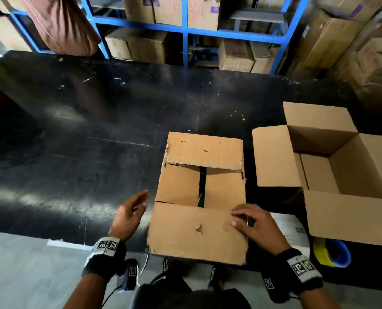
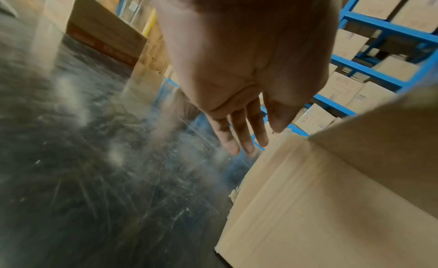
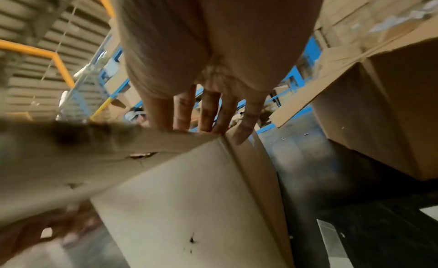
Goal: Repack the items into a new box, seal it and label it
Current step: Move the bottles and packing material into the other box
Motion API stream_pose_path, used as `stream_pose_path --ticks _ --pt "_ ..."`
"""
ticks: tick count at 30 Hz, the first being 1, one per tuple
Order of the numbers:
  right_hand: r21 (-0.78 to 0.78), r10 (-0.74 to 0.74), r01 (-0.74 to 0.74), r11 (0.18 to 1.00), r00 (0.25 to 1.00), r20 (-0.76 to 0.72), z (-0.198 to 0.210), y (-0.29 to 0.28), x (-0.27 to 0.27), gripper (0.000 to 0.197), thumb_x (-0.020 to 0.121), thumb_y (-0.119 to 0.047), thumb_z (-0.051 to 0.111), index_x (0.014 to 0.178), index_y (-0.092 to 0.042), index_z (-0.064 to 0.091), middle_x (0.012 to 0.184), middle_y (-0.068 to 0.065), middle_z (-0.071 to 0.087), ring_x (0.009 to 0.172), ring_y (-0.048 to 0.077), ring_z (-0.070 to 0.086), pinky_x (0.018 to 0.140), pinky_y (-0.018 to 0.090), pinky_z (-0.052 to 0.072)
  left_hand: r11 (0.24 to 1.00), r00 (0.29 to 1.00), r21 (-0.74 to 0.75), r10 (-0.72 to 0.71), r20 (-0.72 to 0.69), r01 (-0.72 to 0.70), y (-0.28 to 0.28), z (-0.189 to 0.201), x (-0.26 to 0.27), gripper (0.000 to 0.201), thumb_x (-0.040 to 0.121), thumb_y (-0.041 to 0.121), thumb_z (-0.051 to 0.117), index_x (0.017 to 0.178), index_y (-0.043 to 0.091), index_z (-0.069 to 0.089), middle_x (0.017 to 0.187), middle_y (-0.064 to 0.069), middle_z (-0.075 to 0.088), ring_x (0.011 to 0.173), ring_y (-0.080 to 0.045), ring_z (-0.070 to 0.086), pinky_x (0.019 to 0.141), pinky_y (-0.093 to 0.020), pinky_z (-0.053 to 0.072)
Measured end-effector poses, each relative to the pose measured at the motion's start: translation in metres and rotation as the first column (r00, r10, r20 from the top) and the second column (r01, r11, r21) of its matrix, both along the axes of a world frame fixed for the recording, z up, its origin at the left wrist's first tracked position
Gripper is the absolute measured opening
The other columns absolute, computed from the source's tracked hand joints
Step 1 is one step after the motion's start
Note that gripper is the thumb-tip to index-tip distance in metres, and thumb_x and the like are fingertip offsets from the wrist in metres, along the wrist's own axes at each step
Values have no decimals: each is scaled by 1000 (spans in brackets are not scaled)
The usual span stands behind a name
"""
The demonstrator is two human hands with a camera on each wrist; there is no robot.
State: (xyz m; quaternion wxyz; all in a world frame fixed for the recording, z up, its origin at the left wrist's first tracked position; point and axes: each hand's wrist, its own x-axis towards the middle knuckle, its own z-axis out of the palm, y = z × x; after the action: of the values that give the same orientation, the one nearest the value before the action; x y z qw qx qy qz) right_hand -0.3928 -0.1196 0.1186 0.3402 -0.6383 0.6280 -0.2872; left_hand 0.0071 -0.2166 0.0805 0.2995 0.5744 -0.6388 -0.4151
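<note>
So the worn box (image 1: 199, 197) sits at the near edge of the black table (image 1: 96, 130), right in front of the person. It's beat up: torn along the far flap, a couple of small punctures in the cardboard. The two inner flaps are folded down with a dark gap between them, the far flap is partly down, and the near flap (image 1: 196, 230) juts out toward the person over the table edge.

Right hand (image 1: 252, 224) lies on the right end of that near flap, fingers (image 3: 208, 112) slightly spread and mostly straight, tips touching the cardboard at the flap's fold. Doesn't look like a pinch, more of a press or rest.

Left hand (image 1: 130, 212) is just left of the worn box, in the air over the table, fingers straight and close together, palm facing the box side. Not touching it as far as I can tell.

Right of the worn box, a small gap away, is the new box (image 1: 332, 172), all four flaps open, inside looks bare. Just on the near side of that new box, a tape roll (image 1: 332, 253) with a blue core, partly under its near flap. Between the worn box and the tape there's a white sheet (image 1: 290, 228) flat on the table.

Beyond the table's far edge, blue shelving (image 1: 185, 30) stacked with cartons.
</note>
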Motion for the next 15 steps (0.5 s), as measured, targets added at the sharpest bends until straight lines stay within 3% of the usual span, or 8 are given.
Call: stream_pose_path --ticks 2,5,7,10,12,15 --pt "-42 60 -74 996 962 -266 -7 -4 8 27 78 -26 85 101 -29 72 109 -17 68 103 8 59 84 32 43 994 993 -103 -19 118 32 -5 13 -10 36 95 41 61 130 43 56 130 10 64 115 -11 62 96 -35 53" --pt "-52 93 -134 990 871 -482 -7 -12 21 34 75 -28 85 95 -34 59 101 -15 63 93 16 61 75 34 35 958 956 -211 -133 261 191 -14 24 -41 57 93 53 54 139 20 51 144 -1 51 137 -16 43 113 -41 39" --pt "-18 132 -163 987 853 -504 0 -23 24 26 78 -35 81 90 -34 58 103 -15 56 96 12 60 77 34 33 944 892 -190 -172 418 271 -16 22 -67 66 95 57 49 147 18 40 157 -5 35 149 -21 21 121 -45 24" --pt "26 193 -202 979 883 -428 13 -46 21 18 89 -49 69 93 -31 70 114 -18 45 104 3 50 88 33 35 948 745 -107 -163 647 301 -19 15 -96 78 96 67 27 156 18 18 165 -7 8 152 -26 -3 124 -45 6" --pt "-29 172 -205 978 884 -434 20 -68 17 22 93 -44 66 106 -27 71 121 -14 46 109 6 52 96 35 41 952 663 -89 -136 736 294 -23 15 -107 80 97 69 17 157 18 10 165 -9 0 151 -28 -10 124 -46 0" --pt "-84 107 -173 981 856 -506 19 -108 8 34 93 -32 69 125 -24 65 137 -3 50 124 17 51 104 41 45 947 623 -93 -127 772 308 -26 13 -110 79 98 67 16 158 15 7 164 -13 -4 150 -33 -14 122 -45 -7"
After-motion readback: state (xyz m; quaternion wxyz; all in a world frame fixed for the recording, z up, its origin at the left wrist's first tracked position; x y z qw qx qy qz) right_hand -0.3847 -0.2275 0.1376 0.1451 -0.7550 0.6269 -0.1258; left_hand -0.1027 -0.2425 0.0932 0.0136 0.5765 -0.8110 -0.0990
